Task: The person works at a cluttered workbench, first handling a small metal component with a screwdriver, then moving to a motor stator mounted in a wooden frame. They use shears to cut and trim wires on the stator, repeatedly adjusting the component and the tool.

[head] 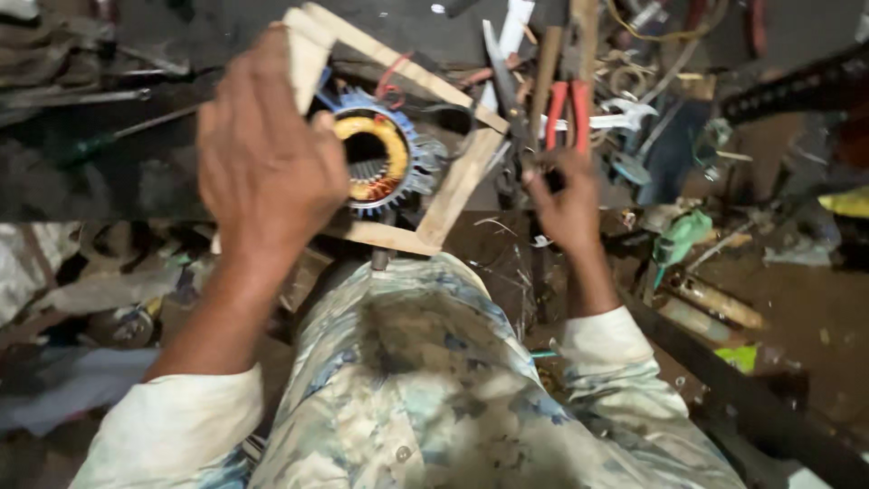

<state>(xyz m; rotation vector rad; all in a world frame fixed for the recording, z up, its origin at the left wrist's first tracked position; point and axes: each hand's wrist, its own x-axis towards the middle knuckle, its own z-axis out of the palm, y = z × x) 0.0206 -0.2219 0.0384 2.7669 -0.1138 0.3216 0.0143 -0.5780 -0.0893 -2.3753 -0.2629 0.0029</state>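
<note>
Cluttered, dimly lit workshop surface

Dark workbench (163, 181) strewn with scattered hand tools (625, 113); brown dirty floor (797, 317) at right

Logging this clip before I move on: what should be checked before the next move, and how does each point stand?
1. Left hand on the wooden frame: ok.
2. Stator sits inside the frame: ok.
3. Right hand has reached the scissors: ok; a firm grip: cannot tell.
4. Stator windings intact: cannot tell, blurred.
5. Room around the right hand: not ok, red pliers and a spanner crowd it.
</note>
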